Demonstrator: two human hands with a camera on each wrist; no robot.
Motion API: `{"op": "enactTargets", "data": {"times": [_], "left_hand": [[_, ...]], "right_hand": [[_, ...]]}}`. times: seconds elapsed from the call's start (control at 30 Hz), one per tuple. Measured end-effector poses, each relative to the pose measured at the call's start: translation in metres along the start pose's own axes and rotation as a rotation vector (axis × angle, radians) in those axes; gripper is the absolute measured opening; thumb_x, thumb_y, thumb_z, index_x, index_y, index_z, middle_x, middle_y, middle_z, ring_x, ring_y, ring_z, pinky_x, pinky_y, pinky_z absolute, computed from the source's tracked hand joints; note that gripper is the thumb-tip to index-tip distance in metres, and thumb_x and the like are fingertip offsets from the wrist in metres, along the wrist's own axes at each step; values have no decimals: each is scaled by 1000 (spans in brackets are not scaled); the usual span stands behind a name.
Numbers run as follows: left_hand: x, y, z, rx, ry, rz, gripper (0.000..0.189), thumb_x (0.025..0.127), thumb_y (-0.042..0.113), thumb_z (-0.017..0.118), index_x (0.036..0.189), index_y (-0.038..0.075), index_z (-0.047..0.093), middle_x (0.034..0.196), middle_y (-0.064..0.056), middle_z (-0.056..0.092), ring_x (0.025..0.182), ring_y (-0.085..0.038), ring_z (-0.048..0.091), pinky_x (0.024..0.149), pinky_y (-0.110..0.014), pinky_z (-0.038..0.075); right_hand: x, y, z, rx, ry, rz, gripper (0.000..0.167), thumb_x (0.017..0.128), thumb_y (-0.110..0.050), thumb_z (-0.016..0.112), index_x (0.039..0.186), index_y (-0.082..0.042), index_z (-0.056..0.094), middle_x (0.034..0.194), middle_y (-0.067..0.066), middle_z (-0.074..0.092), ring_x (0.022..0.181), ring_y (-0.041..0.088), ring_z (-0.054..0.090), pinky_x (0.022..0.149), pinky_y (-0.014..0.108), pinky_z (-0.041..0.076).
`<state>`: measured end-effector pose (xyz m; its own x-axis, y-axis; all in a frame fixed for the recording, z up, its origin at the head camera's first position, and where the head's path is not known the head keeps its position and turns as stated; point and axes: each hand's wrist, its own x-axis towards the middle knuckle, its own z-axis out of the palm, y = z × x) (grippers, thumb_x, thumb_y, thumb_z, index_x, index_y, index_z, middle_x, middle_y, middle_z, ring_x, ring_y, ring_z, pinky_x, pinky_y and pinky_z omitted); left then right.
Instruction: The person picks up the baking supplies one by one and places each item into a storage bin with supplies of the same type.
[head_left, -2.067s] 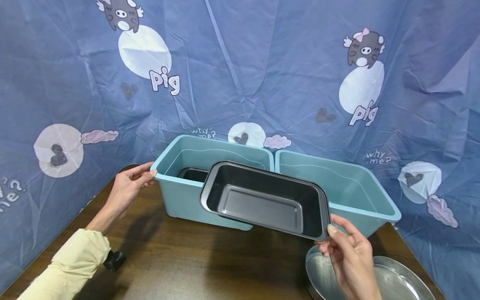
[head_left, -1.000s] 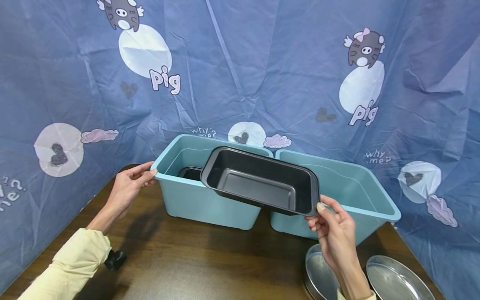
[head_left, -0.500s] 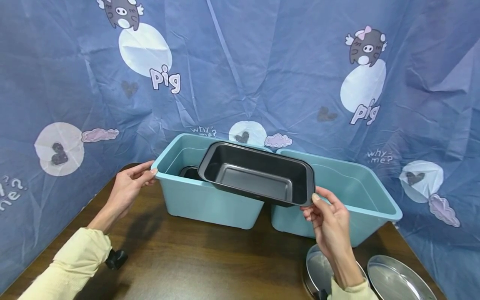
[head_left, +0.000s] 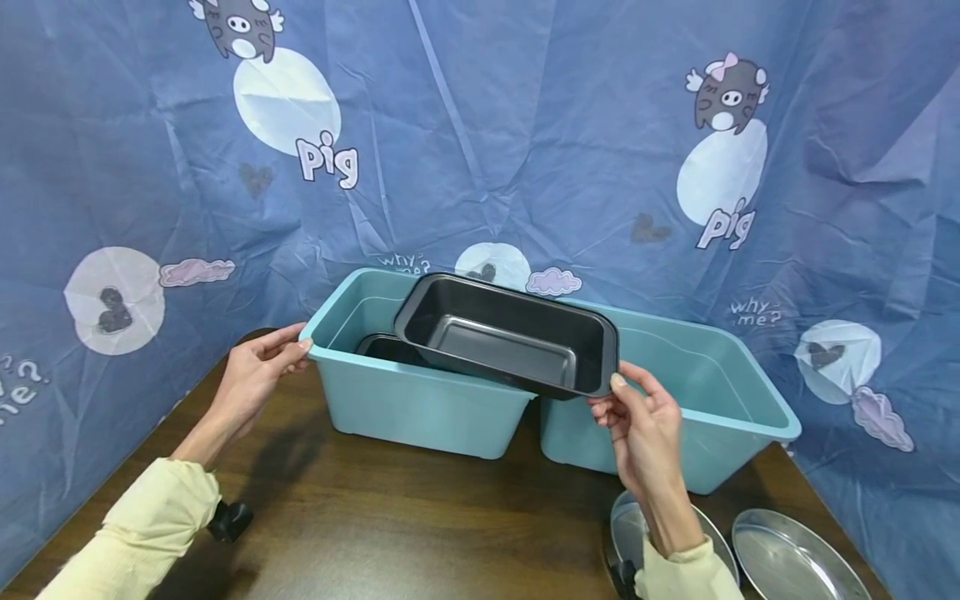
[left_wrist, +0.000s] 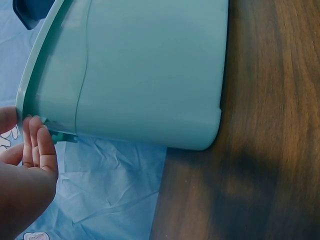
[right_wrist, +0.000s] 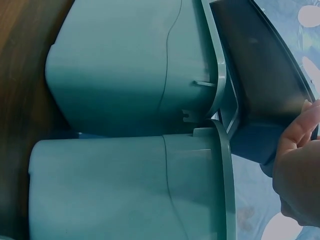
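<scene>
The left hand [head_left: 255,375] pinches a smooth plastic bin rim [head_left: 405,369], the right hand [head_left: 643,429] a glossy rectangular pan [head_left: 510,343].

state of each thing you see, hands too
Left teal rectangular plastic bin: upright, open
Right teal rectangular plastic bin: upright, open
Black rectangular metal pan: raised, tilted, empty
Dark pan inside left bin: mostly hidden, contents unseen
Left round silver metal pan: on brown wooden table, partly hidden
Right round silver metal pan: on table
Left hand: gripping left bin's rim
Right hand: pinching black pan's end
</scene>
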<state>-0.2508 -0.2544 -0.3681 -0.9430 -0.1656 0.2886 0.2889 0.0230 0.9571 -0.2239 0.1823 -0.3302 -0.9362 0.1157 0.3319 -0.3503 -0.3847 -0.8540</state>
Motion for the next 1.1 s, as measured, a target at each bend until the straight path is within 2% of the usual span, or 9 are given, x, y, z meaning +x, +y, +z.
{"op": "enactTargets", "data": {"times": [0.3, 1.1], "left_hand": [[0, -1, 2, -18, 0, -4, 54, 103, 7, 64, 144, -20, 44, 89, 14, 70, 75, -1, 64, 72, -15, 54], [-1, -2, 1, -61, 8, 5, 55, 102, 6, 65, 144, -21, 43, 91, 14, 71, 77, -2, 65, 73, -15, 54]], "right_hand": [[7, 5, 6, 40, -24, -17, 13, 105, 6, 49, 117, 6, 54, 69, 9, 71, 54, 10, 64, 51, 18, 52], [21, 22, 27, 74, -33, -20, 18, 103, 9, 46, 119, 7, 52, 67, 10, 70, 52, 10, 63, 48, 16, 49]]}}
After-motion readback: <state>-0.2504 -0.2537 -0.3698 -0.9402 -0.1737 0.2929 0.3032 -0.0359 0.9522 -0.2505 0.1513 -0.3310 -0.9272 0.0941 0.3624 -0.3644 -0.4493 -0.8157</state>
